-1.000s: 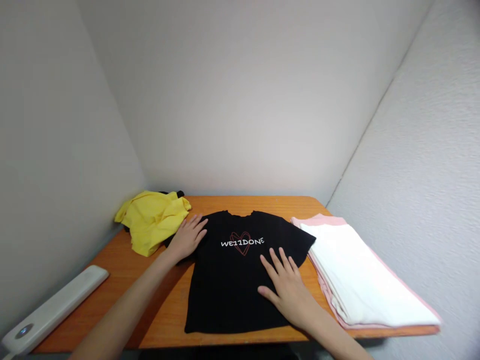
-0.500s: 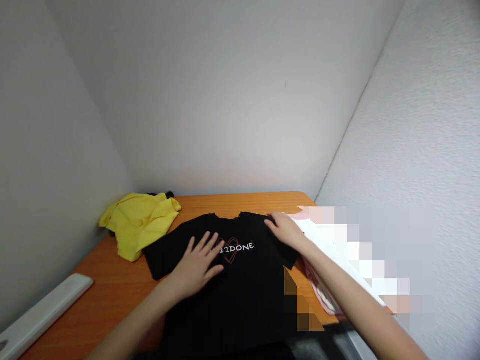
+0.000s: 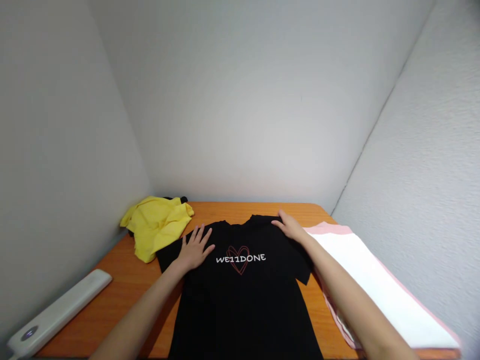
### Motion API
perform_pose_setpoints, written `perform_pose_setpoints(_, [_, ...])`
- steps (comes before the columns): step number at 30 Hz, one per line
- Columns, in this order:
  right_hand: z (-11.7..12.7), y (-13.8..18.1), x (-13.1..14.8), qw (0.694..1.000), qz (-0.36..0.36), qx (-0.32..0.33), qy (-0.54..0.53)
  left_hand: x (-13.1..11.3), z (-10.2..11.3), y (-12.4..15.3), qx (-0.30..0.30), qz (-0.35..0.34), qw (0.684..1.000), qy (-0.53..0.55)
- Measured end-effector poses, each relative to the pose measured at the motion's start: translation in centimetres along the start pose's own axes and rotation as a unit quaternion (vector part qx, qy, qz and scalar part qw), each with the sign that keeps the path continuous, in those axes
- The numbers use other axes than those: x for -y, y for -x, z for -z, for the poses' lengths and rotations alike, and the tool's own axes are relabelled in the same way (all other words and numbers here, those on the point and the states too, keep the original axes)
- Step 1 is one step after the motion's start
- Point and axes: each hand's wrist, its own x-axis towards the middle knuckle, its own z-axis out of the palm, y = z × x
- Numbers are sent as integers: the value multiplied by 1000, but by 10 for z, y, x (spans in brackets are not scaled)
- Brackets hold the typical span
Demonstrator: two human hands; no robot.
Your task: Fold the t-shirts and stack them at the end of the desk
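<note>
A black T-shirt (image 3: 240, 305) with white "WE11DONE" lettering over a red heart outline lies spread face up, its neckline towards the far wall. My left hand (image 3: 194, 252) rests flat on the shoulder at the left, fingers spread. On the opposite shoulder is my right hand (image 3: 294, 231), its thumb apart from the fingers and the fingertips at the shirt's upper edge. The fabric looks mostly smooth. Its lower hem runs out of view at the bottom.
A crumpled yellow cloth (image 3: 159, 227) lies at the back left, with something black behind it. White-and-pink fabric (image 3: 378, 285) lies flat along the right. A long white device (image 3: 62, 310) sits at the left of the wooden table (image 3: 123, 300). Walls enclose the back and sides.
My left hand has moved from the chest print out to the left shoulder, uncovering all the lettering. My right hand stays on the right shoulder. The view has shifted slightly.
</note>
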Motion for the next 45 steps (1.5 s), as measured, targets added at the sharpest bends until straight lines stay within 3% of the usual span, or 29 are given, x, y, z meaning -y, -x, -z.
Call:
perform_pose_setpoints(7, [-19, 3, 7, 997, -27, -42, 54, -9, -7, -6, -15, 32, 999, -27])
perform_pose_setpoints(10, [-24, 0, 27, 994, -22, -75, 80, -17, -3, -9, -66, -17, 996, -64])
perform_pose_setpoints(13, [-34, 4, 49, 994, 43, -66, 81, -34, -5, -13, -108, -83, 989, -56])
perform_pose_setpoints(17, [-59, 21, 66, 997, 50, 19, 63, -50, -16, -23, -62, -66, 996, -7])
perform_pose_setpoints(20, [-71, 29, 66, 997, 30, 21, 63, -49, -22, -29, -55, -56, 997, 8])
perform_pose_setpoints(28, [-68, 29, 63, 998, 29, 17, 46, -41, -18, -27, -66, -94, 993, 3])
perform_pose_setpoints(34, [-60, 28, 65, 998, 24, 50, 30, -43, -8, -30, -35, -99, 994, -15])
perform_pose_setpoints(37, [-42, 18, 57, 999, 9, 39, -3, -69, 10, -10, -65, -139, 988, -34])
perform_pose_setpoints(40, [-19, 4, 37, 999, -41, 11, 0, -121, 22, 41, -93, -224, 970, 20])
perform_pose_setpoints(42, [-7, -6, 19, 997, -75, 17, 8, -165, 19, 83, -81, -281, 953, 81])
perform_pose_setpoints(45, [0, -16, -4, 993, -108, 47, 5, -225, -3, 132, -104, -326, 930, 133])
